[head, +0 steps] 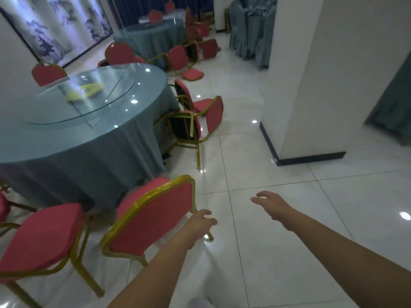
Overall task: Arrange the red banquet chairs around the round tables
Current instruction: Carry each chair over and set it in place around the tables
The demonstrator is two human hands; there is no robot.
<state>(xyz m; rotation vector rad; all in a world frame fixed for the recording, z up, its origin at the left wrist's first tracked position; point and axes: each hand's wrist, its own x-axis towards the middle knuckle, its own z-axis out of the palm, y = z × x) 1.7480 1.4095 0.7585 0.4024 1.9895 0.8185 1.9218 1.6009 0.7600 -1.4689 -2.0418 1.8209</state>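
Head view: left hand [201, 221] hangs loose-fingered just beside the backrest of the nearest red padded banquet chair with gold metal frame [153, 215] (contact unclear), and right hand [270, 204] is spread open over the white floor tiles [289, 252]. That chair faces the round glass-topped table in teal cloth [89, 138]. Beyond, toppled red chairs [191, 123] lie beside it.

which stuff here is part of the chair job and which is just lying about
Job: nearest chair by left hand, tipped chairs, near round table, far round table.
Lying about: yellow-green items, wall painting, draped blue covers.
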